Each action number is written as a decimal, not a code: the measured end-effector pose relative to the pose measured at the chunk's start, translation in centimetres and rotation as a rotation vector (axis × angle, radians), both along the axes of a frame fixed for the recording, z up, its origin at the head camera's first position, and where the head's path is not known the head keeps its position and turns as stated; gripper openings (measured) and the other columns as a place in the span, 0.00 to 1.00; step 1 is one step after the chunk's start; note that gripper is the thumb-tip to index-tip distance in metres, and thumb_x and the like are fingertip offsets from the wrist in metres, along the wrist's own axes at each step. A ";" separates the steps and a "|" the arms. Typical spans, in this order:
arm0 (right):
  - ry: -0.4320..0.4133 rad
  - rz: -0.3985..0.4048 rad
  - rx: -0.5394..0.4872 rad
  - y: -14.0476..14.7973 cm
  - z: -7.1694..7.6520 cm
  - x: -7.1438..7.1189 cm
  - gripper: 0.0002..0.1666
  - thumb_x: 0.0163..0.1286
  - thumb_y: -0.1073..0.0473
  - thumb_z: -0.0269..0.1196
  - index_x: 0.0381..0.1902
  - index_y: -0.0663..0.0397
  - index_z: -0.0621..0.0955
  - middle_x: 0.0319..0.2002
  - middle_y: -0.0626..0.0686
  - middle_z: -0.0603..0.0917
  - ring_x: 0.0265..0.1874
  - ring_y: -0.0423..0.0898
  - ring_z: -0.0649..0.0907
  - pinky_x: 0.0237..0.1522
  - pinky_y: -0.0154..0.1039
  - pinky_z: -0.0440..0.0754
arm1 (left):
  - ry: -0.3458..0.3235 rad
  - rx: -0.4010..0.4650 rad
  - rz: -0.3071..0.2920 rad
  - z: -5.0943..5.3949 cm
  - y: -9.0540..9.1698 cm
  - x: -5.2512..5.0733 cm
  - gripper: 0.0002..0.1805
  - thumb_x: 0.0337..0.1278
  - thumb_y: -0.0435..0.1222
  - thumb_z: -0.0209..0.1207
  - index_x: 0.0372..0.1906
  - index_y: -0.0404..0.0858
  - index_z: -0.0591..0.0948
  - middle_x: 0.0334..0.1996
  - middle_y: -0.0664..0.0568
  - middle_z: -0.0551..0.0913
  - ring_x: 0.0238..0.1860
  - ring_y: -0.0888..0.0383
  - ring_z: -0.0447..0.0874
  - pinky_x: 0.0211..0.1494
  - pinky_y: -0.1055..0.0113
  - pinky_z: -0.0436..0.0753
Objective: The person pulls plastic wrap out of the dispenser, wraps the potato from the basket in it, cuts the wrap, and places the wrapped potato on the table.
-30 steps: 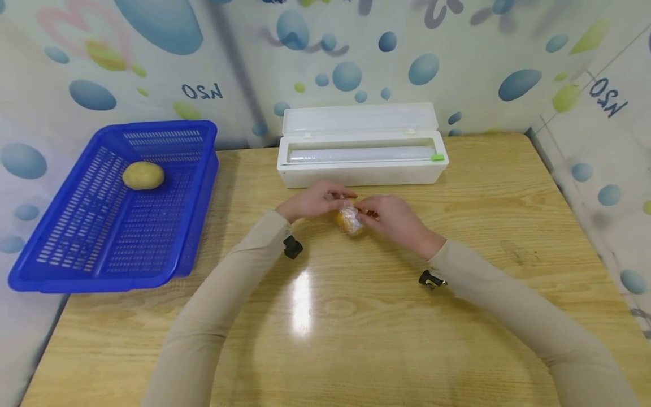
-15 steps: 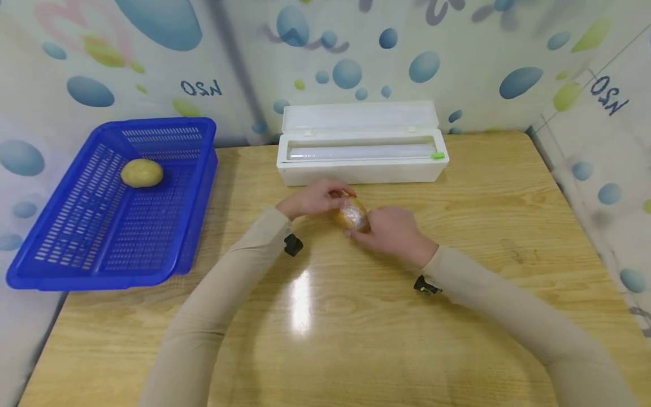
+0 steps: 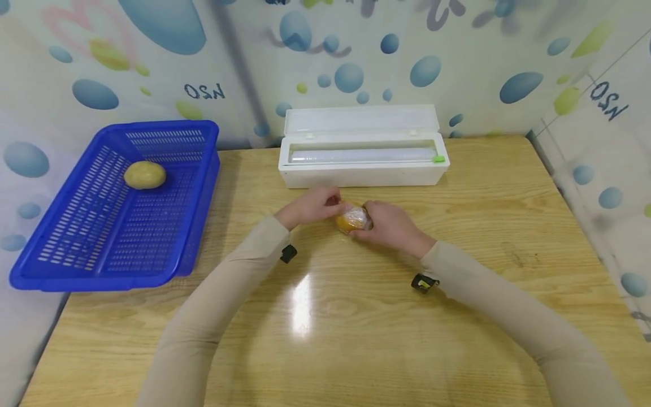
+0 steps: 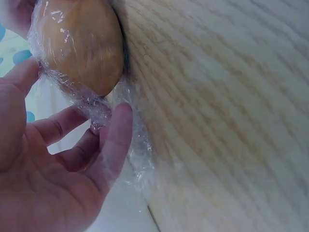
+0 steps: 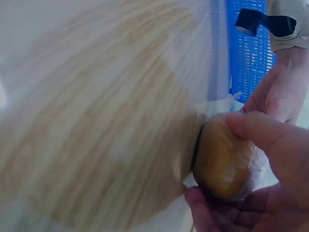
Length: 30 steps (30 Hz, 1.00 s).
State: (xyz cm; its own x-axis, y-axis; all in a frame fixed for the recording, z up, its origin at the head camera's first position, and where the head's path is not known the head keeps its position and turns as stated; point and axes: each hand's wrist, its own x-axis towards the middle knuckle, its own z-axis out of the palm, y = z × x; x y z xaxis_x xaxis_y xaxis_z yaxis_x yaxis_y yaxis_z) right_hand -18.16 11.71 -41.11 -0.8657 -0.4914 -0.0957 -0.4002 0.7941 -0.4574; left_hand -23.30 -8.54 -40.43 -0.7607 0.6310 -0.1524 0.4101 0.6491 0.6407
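Observation:
A potato, orange-tan and oval, lies on its side on the table, wrapped in clear cling film. My right hand grips its right end; in the right wrist view the thumb lies along one side with fingers under the other. At the potato's left end, my left hand has its fingers curled at the loose, crumpled cling film. The left wrist view shows that film trailing past one fingertip onto the table. Part of the potato is hidden behind the right hand.
A white cling film dispenser with raised lid, a roll inside and a green slider stands just behind the hands. At left is a blue plastic basket holding another potato. Patterned walls border the wooden table.
My right hand has gone from fingertips at the film to a grip round the potato's right end. The potato has turned slightly. My left hand has stayed at its left end.

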 end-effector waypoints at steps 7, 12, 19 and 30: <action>0.045 0.029 0.035 -0.6 0.1 0.2 0.51 0.54 0.47 0.74 0.63 0.76 0.66 0.49 0.68 0.75 0.43 0.58 0.80 0.46 0.50 0.80 | 0.023 0.006 -0.025 0.0 -0.3 0.2 0.14 0.69 0.43 0.54 0.35 0.35 0.73 0.28 0.49 0.75 0.30 0.55 0.70 0.34 0.64 0.72; 0.095 0.034 0.069 -0.9 -0.2 0.0 0.43 0.54 0.55 0.75 0.58 0.76 0.69 0.46 0.66 0.77 0.40 0.56 0.81 0.43 0.48 0.81 | 0.004 -0.005 -0.058 -0.4 -0.8 0.3 0.18 0.61 0.45 0.63 0.40 0.33 0.74 0.30 0.48 0.75 0.31 0.55 0.70 0.35 0.64 0.72; 0.103 0.049 0.078 -1.1 -0.2 -0.4 0.42 0.53 0.57 0.74 0.58 0.77 0.69 0.45 0.66 0.76 0.39 0.56 0.80 0.43 0.48 0.81 | 0.147 -0.131 -0.102 -1.3 -0.6 0.6 0.35 0.44 0.48 0.74 0.50 0.29 0.72 0.44 0.43 0.77 0.44 0.51 0.75 0.50 0.62 0.76; -0.065 0.106 -0.014 1.3 0.6 -1.4 0.42 0.57 0.54 0.73 0.60 0.74 0.68 0.46 0.65 0.78 0.43 0.56 0.79 0.46 0.48 0.78 | 0.279 -0.304 -0.141 -1.3 0.3 1.1 0.34 0.43 0.46 0.73 0.50 0.28 0.74 0.43 0.41 0.79 0.45 0.47 0.78 0.53 0.59 0.76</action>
State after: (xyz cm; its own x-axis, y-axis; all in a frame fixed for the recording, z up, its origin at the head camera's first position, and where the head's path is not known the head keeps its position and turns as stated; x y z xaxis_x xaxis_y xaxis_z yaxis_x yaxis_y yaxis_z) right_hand -19.52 12.98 -40.52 -0.8012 -0.5811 -0.1427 -0.4503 0.7427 -0.4956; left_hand -22.22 -8.21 -41.75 -0.7083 0.6901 -0.1486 0.6388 0.7162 0.2809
